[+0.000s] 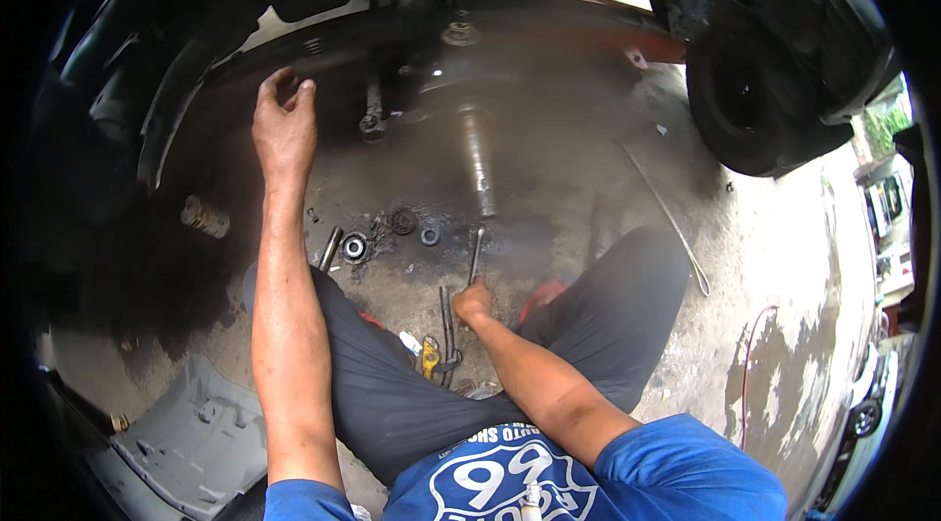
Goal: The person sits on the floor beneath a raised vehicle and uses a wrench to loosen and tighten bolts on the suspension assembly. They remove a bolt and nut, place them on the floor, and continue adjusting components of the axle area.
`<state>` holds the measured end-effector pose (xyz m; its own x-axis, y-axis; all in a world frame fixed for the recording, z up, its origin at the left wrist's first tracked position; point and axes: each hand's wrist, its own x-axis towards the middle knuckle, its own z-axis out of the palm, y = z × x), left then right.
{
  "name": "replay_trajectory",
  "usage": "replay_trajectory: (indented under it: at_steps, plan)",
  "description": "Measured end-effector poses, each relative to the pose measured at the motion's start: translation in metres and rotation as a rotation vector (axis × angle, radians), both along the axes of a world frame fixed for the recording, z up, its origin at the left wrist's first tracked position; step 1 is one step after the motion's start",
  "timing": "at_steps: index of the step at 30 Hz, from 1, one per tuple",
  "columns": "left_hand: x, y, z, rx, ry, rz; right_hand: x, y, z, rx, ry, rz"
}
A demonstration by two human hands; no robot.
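We see dim shade beyond the grip of the right hand [472, 301], where a hazy blur softens the metal shaft [476, 153]. Well right of that grip, daylight burns out the floor [799, 227]; outermost edges bend into blackness.

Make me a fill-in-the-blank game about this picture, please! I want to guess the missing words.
1. The hand gripping a thin metal tool is the person's ____ one.
2. The person's shirt is coloured ____.
3. A large grey panel lies toward the picture's lower ____ corner.
4. The black tire is in the picture's upper ____ part.

Missing words: right; blue; left; right.
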<state>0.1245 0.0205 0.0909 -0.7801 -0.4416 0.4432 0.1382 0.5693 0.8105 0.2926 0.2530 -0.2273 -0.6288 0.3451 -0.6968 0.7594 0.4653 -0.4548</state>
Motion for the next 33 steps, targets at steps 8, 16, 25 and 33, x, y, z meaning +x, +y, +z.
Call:
replay_trajectory:
  at_steps: [8, 16, 25, 33]
  plan:
    - [-0.005, 0.01, 0.001, -0.005, -0.013, 0.003, 0.018, 0.0, -0.019, 0.106, -0.241, 0.437]
    - [-0.002, -0.014, -0.011, -0.067, -0.121, 0.002, 0.027, 0.019, -0.019, 0.107, -0.162, 0.613]
    - [0.0, 0.012, -0.238, -0.678, -1.098, -0.329, 0.007, -0.005, 0.007, -0.058, -0.048, 0.69]
    - [0.017, 0.064, -0.365, -0.569, -0.824, -0.342, 0.006, -0.029, 0.014, -0.234, -0.058, 0.69]
